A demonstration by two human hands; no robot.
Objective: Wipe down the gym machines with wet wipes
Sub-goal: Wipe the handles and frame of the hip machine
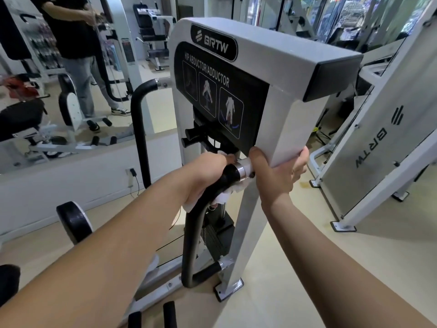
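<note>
A white hip abductor/adductor machine (279, 74) with a black instruction panel stands in front of me. My left hand (205, 176) grips the top of its black curved handle (201, 223), with a white wet wipe (222, 197) wrapped between palm and handle; bits of the wipe stick out below and above the fingers. My right hand (279, 171) grips the lower edge of the machine's white column, thumb on the front, fingers round the side. A chrome collar (242, 170) joins the handle to the frame between my hands.
A second black handle (142, 119) curves down on the left. A large wall mirror (59, 79) reflects a standing person and other machines. Another white machine frame (378, 150) stands close on the right. Black roller pads (73, 221) sit low left. The floor is beige.
</note>
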